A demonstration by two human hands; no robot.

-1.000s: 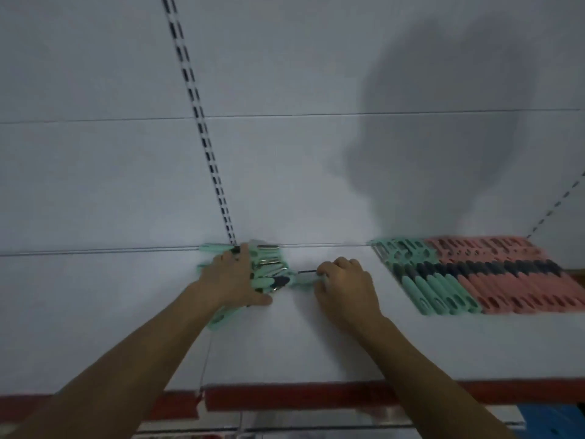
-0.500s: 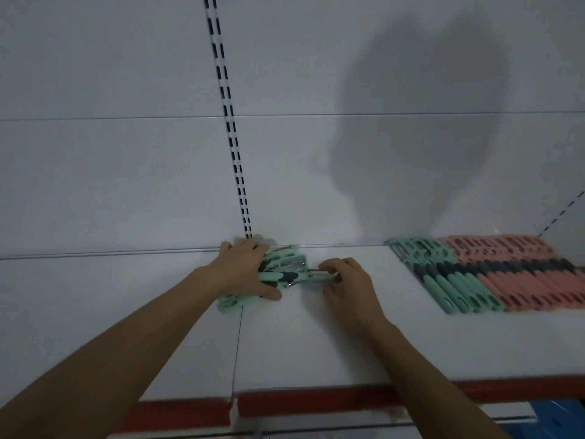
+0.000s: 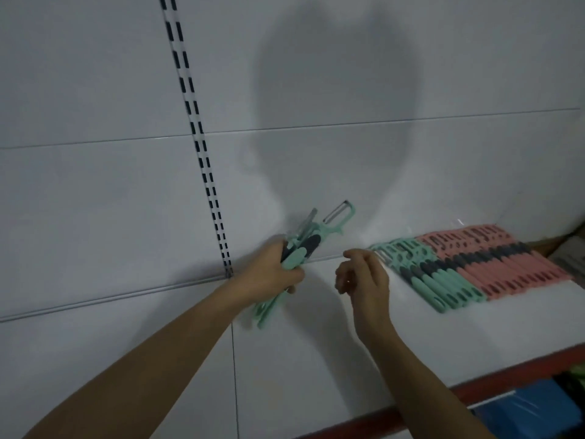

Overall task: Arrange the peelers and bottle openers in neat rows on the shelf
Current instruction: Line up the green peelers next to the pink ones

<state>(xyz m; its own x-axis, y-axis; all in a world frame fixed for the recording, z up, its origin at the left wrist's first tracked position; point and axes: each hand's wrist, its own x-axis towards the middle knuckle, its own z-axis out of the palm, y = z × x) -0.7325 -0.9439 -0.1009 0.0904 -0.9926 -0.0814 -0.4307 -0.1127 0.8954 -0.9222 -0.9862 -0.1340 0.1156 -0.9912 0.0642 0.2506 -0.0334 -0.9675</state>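
My left hand (image 3: 269, 277) grips a bunch of green peelers (image 3: 311, 240), lifted off the white shelf (image 3: 316, 350) and tilted, with metal blades pointing up and right and green ends sticking out below the fist. My right hand (image 3: 362, 275) hovers just right of the bunch, fingers loosely curled and holding nothing. Further right on the shelf lie neat rows of green tools (image 3: 443, 280) with dark grips and pink tools (image 3: 512, 264) beside them.
A slotted vertical rail (image 3: 202, 153) runs up the white back wall. The shelf has a red front edge (image 3: 474, 384). Blue packaging (image 3: 531, 416) sits below at the bottom right. A seam crosses the shelf near my left forearm.
My left hand gathered the green peelers from the shelf and raised them off the surface. My right hand let go of the peeler it was touching and drew back slightly to the right.
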